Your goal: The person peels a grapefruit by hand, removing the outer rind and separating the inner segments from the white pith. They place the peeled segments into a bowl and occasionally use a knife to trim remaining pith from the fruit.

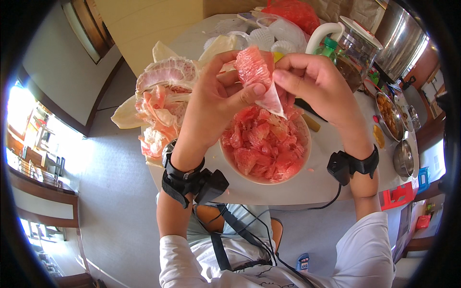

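Observation:
Over a bowl (309,152) I hold a pink pomelo segment (254,66) in the air. My left hand (217,98) grips its left side, with the thumb across its lower part. At its right edge my right hand (312,79) pinches the pale membrane (272,102), which hangs partly peeled away from the flesh. Peeled pomelo flesh (269,144) fills the bowl in loose pink pieces. Left of my left hand lies a heap of pomelo rind and membrane scraps (161,108), with a piece of fruit still in its white pith (168,74) on top.
Foam fruit nets (261,38) and a red plastic bag (293,14) lie at the table's back. A lidded glass pitcher (357,45), a green-capped bottle (329,48) and a large metal pot (401,38) stand back right. Metal bowls (404,158) line the right edge. Cables hang from my wrist straps.

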`<move>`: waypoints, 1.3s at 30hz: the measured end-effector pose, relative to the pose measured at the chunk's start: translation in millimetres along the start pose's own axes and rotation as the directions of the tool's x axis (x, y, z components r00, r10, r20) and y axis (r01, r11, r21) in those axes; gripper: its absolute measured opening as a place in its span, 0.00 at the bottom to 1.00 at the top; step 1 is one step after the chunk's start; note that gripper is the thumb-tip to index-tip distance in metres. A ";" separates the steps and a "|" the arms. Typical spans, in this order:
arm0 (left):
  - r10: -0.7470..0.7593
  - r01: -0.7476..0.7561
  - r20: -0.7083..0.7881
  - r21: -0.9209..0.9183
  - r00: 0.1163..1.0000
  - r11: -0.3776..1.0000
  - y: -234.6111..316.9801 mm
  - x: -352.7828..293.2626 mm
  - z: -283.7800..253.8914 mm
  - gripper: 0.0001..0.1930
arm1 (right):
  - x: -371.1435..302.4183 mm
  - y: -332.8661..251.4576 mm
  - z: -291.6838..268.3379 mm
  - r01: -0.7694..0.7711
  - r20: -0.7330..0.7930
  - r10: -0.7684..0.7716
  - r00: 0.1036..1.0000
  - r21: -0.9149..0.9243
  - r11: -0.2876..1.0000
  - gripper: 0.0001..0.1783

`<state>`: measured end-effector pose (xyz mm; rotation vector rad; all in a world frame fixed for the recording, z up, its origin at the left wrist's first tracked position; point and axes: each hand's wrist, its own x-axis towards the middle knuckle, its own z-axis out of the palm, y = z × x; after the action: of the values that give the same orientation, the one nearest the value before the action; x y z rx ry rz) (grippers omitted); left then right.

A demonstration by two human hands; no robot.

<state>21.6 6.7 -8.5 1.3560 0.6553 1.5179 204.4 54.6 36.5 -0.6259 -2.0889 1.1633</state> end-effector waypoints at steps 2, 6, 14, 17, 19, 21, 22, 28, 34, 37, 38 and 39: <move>0.015 -0.015 -0.028 0.023 0.999 1.000 -0.5 0.8 -0.3 0.28 | -1.8 -1.7 -1.4 -0.012 0.001 0.013 1.000 -0.026 1.000 0.11; 0.075 -0.065 -0.056 0.152 0.996 0.986 -1.8 1.0 0.2 0.27 | -2.9 -4.7 -3.6 -0.091 0.006 0.091 0.996 -0.070 0.993 0.10; 0.127 -0.094 -0.095 0.297 0.987 0.950 -4.3 0.4 2.4 0.27 | -3.5 -7.2 -2.6 -0.206 -0.032 0.204 0.979 -0.115 0.972 0.11; 0.133 -0.099 -0.087 0.311 0.987 0.945 -4.6 -0.1 1.6 0.27 | -2.3 -6.1 -3.1 -0.201 0.002 0.203 0.979 -0.135 0.970 0.09; 0.126 -0.097 -0.078 0.306 0.989 0.947 -4.7 -0.1 0.5 0.27 | -1.9 -5.8 -3.2 -0.192 0.012 0.195 0.981 -0.150 0.970 0.07; 0.130 -0.106 -0.070 0.280 0.989 0.954 -4.6 -0.3 -0.4 0.27 | -2.0 -6.2 -2.4 -0.187 -0.002 0.189 0.982 -0.153 0.970 0.07; 0.132 -0.110 -0.066 0.267 0.989 0.957 -4.7 -0.4 -0.7 0.27 | -2.2 -6.5 -1.7 -0.196 -0.005 0.197 0.980 -0.110 0.974 0.08; 0.067 -0.063 -0.018 0.164 0.998 0.984 -2.0 -1.0 -2.5 0.25 | -2.1 -8.1 0.2 -0.225 0.053 0.220 0.974 0.105 0.969 0.06; 0.020 -0.016 0.069 -0.045 0.997 0.999 0.7 -0.6 -6.3 0.25 | -1.4 -2.0 -2.0 -0.242 0.132 0.214 0.968 0.249 0.938 0.06; 0.024 -0.011 0.109 -0.122 0.994 0.993 -0.1 -0.7 -9.0 0.25 | -0.5 1.7 -2.3 -0.251 0.194 0.193 0.962 0.345 0.904 0.07; 0.022 -0.003 0.120 -0.156 0.992 0.988 -0.5 -0.5 -9.6 0.26 | 0.0 2.6 -2.3 -0.249 0.217 0.176 0.960 0.379 0.891 0.07; 0.020 0.006 0.132 -0.188 0.991 0.982 -0.6 -0.1 -10.1 0.26 | 0.0 2.8 -2.7 -0.246 0.239 0.157 0.958 0.412 0.877 0.07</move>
<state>12.2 8.8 -11.5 1.3025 0.4123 1.4420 206.6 57.5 35.1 -0.5353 -1.8488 1.8174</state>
